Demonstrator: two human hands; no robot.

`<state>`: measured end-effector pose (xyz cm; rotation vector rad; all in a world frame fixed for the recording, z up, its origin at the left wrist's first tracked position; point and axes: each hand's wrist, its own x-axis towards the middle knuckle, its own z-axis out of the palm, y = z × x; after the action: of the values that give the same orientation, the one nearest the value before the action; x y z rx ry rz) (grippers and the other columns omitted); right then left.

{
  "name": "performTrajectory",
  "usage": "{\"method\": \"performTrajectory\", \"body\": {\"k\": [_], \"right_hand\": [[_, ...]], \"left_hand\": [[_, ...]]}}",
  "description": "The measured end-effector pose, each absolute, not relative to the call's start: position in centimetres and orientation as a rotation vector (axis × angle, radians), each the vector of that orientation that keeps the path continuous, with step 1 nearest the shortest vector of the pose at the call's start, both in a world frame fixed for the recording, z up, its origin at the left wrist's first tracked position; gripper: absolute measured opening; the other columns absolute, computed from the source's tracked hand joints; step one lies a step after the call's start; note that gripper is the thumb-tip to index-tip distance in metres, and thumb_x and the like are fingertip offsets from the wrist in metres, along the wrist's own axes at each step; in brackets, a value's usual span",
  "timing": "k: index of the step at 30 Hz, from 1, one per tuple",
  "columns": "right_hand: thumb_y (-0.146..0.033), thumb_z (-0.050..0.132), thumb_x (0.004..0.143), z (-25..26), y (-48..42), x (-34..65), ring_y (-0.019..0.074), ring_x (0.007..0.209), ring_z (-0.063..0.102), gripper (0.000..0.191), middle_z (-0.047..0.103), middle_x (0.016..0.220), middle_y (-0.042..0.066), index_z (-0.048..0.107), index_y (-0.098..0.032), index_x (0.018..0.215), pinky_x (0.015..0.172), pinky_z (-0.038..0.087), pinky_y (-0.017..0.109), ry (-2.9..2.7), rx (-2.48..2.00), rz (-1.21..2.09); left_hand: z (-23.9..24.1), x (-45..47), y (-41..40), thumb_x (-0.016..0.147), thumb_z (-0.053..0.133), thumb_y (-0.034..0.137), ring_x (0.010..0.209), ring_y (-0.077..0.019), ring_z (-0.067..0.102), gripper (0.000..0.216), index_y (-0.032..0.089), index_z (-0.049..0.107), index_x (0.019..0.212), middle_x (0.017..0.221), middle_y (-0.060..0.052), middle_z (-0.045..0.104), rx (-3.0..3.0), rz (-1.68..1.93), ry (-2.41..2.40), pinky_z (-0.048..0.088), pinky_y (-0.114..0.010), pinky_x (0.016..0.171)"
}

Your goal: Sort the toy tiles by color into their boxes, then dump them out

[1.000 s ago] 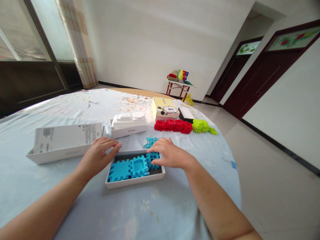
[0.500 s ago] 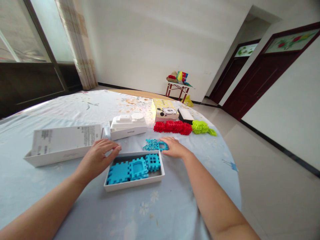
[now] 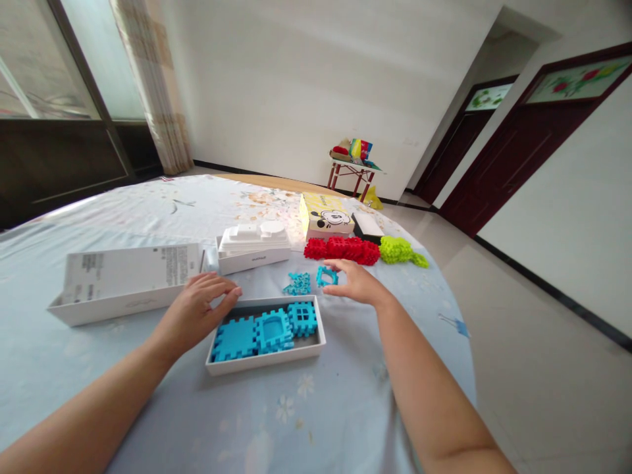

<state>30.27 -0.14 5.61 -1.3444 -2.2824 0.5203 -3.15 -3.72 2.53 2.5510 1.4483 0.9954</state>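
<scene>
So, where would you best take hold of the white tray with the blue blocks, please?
Probably by its short end walls, one hand from each side: the white tray is shallow and open-topped with blue blocks lying inside, so it should stay level. The left hand rests at its far-left corner.

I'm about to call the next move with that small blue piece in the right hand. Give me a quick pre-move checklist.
1. Blue frame piece pinched in the right hand: ok.
2. Left hand resting on the far left corner of the white tray: ok.
3. Bare floor showing in the tray, at its right end beside the three blue blocks: ok.
4. Loose blue pieces lying outside the tray, apart from its rim: ok.
5. Held piece lifted off the cloth: cannot tell.
</scene>
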Motion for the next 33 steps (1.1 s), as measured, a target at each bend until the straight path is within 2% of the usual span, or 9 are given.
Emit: {"method": "performTrajectory", "body": {"k": [6, 12, 18, 24, 29, 33], "right_hand": [[-0.043, 0.07, 0.07, 9.3, -3.8, 27.3, 0.0212, 0.107, 0.05, 0.064, 0.058, 0.115, 0.006, 0.048, -0.025, 0.128, 0.095, 0.035, 0.037, -2.498, -1.051, 0.58], [-0.042, 0.072, 0.067, 8.8, -4.5, 26.0, 0.0258, 0.111, 0.046, 0.066, 0.059, 0.115, 0.007, 0.05, -0.025, 0.126, 0.096, 0.031, 0.042, -2.687, -1.063, 0.529], [-0.04, 0.074, 0.065, 8.6, -4.5, 26.1, 0.0255, 0.111, 0.046, 0.066, 0.058, 0.117, 0.007, 0.05, -0.026, 0.126, 0.095, 0.031, 0.041, -2.7, -1.077, 0.502], [-0.029, 0.072, 0.068, 8.7, -4.6, 25.7, 0.0246, 0.105, 0.05, 0.053, 0.064, 0.106, 0.006, 0.056, -0.023, 0.119, 0.094, 0.032, 0.041, -2.735, -1.088, 0.482], [-0.034, 0.065, 0.077, 8.2, -3.8, 26.2, 0.0217, 0.107, 0.052, 0.041, 0.063, 0.11, 0.006, 0.057, -0.022, 0.116, 0.096, 0.033, 0.039, -2.571, -1.058, 0.488], [-0.029, 0.059, 0.081, 6.5, -2.0, 26.7, 0.0198, 0.107, 0.054, 0.032, 0.062, 0.111, 0.007, 0.06, -0.019, 0.112, 0.095, 0.037, 0.035, -2.324, -1.19, 0.4]], "left_hand": [[2.4, -3.1, -3.6, 0.084, 0.047, 0.043, 0.087, -0.0192, 0.061, 0.028, 0.022, 0.066, 0.079, 0.086, -0.002, 0.07, 2.563, 0.968, 1.443, 0.035, -0.036, 0.098], [2.4, -3.0, -3.6, 0.084, 0.046, 0.044, 0.088, -0.0199, 0.061, 0.031, 0.022, 0.067, 0.079, 0.086, -0.003, 0.07, 2.57, 0.965, 1.452, 0.036, -0.036, 0.096], [2.3, -3.1, -3.7, 0.085, 0.047, 0.042, 0.088, -0.02, 0.06, 0.028, 0.022, 0.066, 0.08, 0.087, -0.003, 0.07, 2.573, 0.967, 1.443, 0.036, -0.036, 0.095], [2.3, -3.1, -3.6, 0.084, 0.048, 0.041, 0.088, -0.0197, 0.06, 0.026, 0.022, 0.065, 0.079, 0.086, -0.002, 0.07, 2.579, 0.971, 1.429, 0.034, -0.036, 0.097], [2.4, -3.1, -3.8, 0.085, 0.047, 0.041, 0.088, -0.0197, 0.061, 0.027, 0.022, 0.065, 0.079, 0.086, -0.002, 0.07, 2.58, 0.971, 1.417, 0.035, -0.035, 0.096], [2.5, -3.0, -3.8, 0.085, 0.047, 0.041, 0.083, -0.0182, 0.061, 0.028, 0.021, 0.065, 0.078, 0.083, -0.001, 0.07, 2.571, 1.001, 1.401, 0.034, -0.035, 0.097]]}}
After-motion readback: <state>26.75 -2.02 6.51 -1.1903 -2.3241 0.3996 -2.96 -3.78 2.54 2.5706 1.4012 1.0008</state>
